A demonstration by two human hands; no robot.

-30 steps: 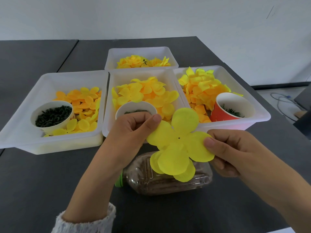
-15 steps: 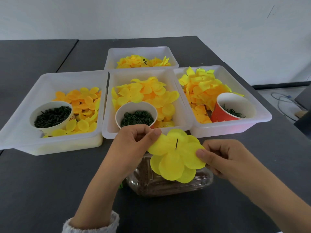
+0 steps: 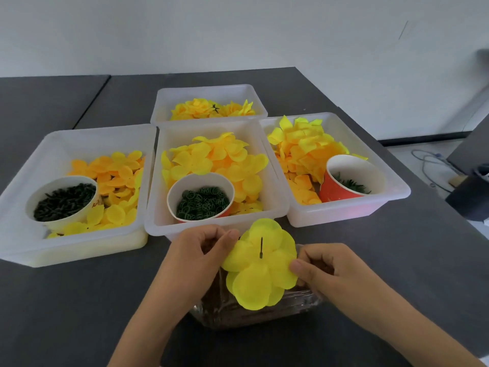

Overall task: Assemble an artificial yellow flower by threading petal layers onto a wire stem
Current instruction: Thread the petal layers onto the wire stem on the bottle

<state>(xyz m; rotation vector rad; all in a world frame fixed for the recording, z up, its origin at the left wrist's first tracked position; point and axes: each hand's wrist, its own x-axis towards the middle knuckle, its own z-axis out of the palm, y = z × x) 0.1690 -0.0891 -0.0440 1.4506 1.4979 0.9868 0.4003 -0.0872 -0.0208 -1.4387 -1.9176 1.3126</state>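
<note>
Above the sand-filled bottle [image 3: 251, 311] on the desk [image 3: 79, 300], the left hand [image 3: 195, 255] is pinching the yellow petal layers [image 3: 260, 266], already threaded over the dark wire stem [image 3: 261, 247], while the right hand [image 3: 325, 271] is pinching their opposite edge, with more layers probably to come.

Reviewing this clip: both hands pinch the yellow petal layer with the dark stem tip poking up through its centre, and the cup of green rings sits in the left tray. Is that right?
Not quite. The head view shows the cup of green rings in the middle tray, not the left one. The rest holds: the left hand and right hand pinch the yellow petal layer, with the dark stem tip poking up through its centre.
</note>
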